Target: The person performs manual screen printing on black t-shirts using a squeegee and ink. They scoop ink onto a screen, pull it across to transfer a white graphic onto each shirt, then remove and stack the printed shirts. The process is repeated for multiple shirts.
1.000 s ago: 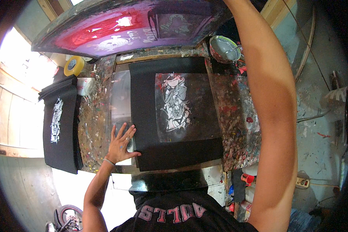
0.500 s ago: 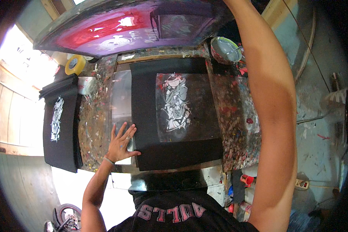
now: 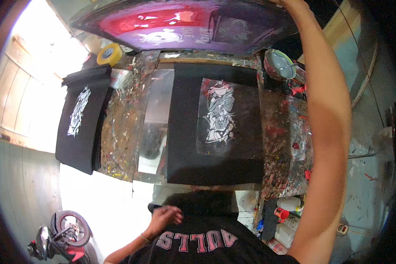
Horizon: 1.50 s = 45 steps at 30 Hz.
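Note:
My right hand (image 3: 290, 4) grips the top edge of the raised, painted screen frame (image 3: 176, 28), its fingers partly out of view. On the stained bench (image 3: 119, 145), a black sheet (image 3: 185, 169) lies partly over a clear plate (image 3: 154, 92), with a transparent film (image 3: 246, 132) bearing a white-and-grey illustration on top. My left hand (image 3: 166, 217) hangs below the bench's front edge, near my black shirt, fingers curled; whether they hold anything is hidden. A stack of printed black sheets (image 3: 83, 145) lies at the left.
Yellow tape (image 3: 109, 53) and a white package (image 3: 119, 79) sit behind the stack. A paint bowl (image 3: 279, 64) with a utensil stands back right. A red cup (image 3: 281, 214) and bottles (image 3: 288, 203) sit low right. A motorbike (image 3: 70, 229) stands lower left.
My left hand has left the black sheet and clear plate, moving down toward my body, its spread fingers now curled. My right arm has shifted right in view, along with the bench.

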Each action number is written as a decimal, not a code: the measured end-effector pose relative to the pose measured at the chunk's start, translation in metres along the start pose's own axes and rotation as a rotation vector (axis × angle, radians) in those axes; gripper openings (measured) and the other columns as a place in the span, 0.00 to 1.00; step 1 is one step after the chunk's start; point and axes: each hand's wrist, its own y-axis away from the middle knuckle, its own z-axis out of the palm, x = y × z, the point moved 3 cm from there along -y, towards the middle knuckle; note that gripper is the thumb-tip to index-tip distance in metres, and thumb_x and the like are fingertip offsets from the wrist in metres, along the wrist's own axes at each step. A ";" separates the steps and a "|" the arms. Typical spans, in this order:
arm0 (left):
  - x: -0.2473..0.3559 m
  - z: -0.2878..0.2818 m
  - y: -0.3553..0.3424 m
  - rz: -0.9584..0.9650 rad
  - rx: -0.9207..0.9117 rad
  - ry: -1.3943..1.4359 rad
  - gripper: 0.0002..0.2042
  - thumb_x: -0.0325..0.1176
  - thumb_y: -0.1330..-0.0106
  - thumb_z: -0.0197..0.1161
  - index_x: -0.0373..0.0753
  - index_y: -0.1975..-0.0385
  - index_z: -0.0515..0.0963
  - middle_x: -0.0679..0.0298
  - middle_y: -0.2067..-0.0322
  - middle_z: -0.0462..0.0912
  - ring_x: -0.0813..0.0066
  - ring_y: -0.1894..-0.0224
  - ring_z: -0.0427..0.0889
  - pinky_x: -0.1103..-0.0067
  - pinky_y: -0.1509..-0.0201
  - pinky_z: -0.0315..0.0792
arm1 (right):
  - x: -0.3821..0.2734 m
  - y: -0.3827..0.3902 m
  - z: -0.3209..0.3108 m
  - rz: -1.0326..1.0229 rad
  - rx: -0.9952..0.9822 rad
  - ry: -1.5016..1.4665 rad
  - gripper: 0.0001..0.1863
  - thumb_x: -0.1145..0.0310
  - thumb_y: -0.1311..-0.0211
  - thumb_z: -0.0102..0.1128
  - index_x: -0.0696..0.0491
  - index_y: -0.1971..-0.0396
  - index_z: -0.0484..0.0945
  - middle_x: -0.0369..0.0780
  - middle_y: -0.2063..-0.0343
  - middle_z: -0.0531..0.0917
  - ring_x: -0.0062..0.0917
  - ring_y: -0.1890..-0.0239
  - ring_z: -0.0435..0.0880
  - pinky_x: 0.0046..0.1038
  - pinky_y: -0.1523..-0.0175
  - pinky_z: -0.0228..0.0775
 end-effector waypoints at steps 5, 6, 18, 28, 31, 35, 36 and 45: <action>-0.029 0.046 -0.017 -0.270 0.094 0.605 0.27 0.39 0.20 0.54 0.31 0.29 0.59 0.49 0.28 0.62 0.56 0.25 0.62 0.66 0.21 0.58 | 0.004 0.001 0.002 -0.078 0.059 -0.005 0.47 0.27 0.38 0.51 0.66 0.63 0.85 0.65 0.59 0.84 0.55 0.51 0.85 0.43 0.44 0.74; -0.028 0.050 -0.022 -0.178 0.057 0.616 0.29 0.40 0.20 0.55 0.32 0.27 0.56 0.51 0.25 0.57 0.57 0.23 0.57 0.66 0.19 0.55 | 0.002 0.003 0.002 -0.071 0.048 0.000 0.47 0.27 0.38 0.51 0.66 0.62 0.85 0.65 0.59 0.84 0.56 0.51 0.85 0.44 0.43 0.74; -0.061 0.054 -0.049 -0.165 0.057 0.675 0.16 0.36 0.23 0.60 0.37 0.41 0.71 0.55 0.32 0.70 0.57 0.26 0.65 0.62 0.21 0.60 | -0.004 0.018 0.001 -0.110 0.067 0.036 0.45 0.30 0.35 0.51 0.68 0.58 0.84 0.66 0.54 0.82 0.58 0.47 0.82 0.45 0.40 0.73; -0.065 0.058 -0.043 -0.157 0.125 0.612 0.17 0.36 0.23 0.60 0.33 0.41 0.73 0.53 0.36 0.74 0.58 0.31 0.71 0.61 0.22 0.63 | 0.000 0.006 0.006 -0.086 0.033 0.017 0.46 0.28 0.37 0.51 0.67 0.61 0.84 0.66 0.56 0.82 0.58 0.48 0.83 0.46 0.41 0.74; -0.080 0.049 -0.036 -0.214 0.117 0.607 0.18 0.36 0.23 0.60 0.32 0.41 0.72 0.52 0.34 0.72 0.58 0.30 0.70 0.62 0.21 0.62 | 0.003 0.006 0.006 -0.157 0.079 -0.002 0.47 0.28 0.37 0.51 0.67 0.59 0.84 0.66 0.55 0.82 0.57 0.48 0.83 0.45 0.41 0.74; -0.076 0.052 -0.027 -0.269 0.106 0.596 0.18 0.37 0.21 0.57 0.34 0.39 0.71 0.53 0.33 0.70 0.59 0.27 0.65 0.64 0.20 0.59 | 0.005 0.002 0.006 -0.067 0.033 0.051 0.47 0.28 0.37 0.51 0.67 0.56 0.84 0.65 0.54 0.82 0.56 0.47 0.83 0.45 0.40 0.73; -0.075 0.053 -0.026 -0.281 0.106 0.594 0.18 0.38 0.21 0.55 0.34 0.39 0.71 0.53 0.33 0.70 0.60 0.26 0.64 0.65 0.20 0.58 | 0.004 0.002 0.005 -0.077 0.038 0.039 0.47 0.28 0.37 0.51 0.67 0.56 0.84 0.65 0.54 0.82 0.56 0.47 0.83 0.45 0.40 0.73; -0.005 0.038 0.019 -0.430 -0.017 0.213 0.18 0.35 0.23 0.60 0.24 0.45 0.72 0.46 0.42 0.80 0.55 0.38 0.80 0.65 0.32 0.74 | -0.006 0.010 -0.003 -0.082 0.079 0.002 0.46 0.29 0.37 0.52 0.68 0.56 0.83 0.66 0.53 0.82 0.56 0.45 0.82 0.44 0.39 0.73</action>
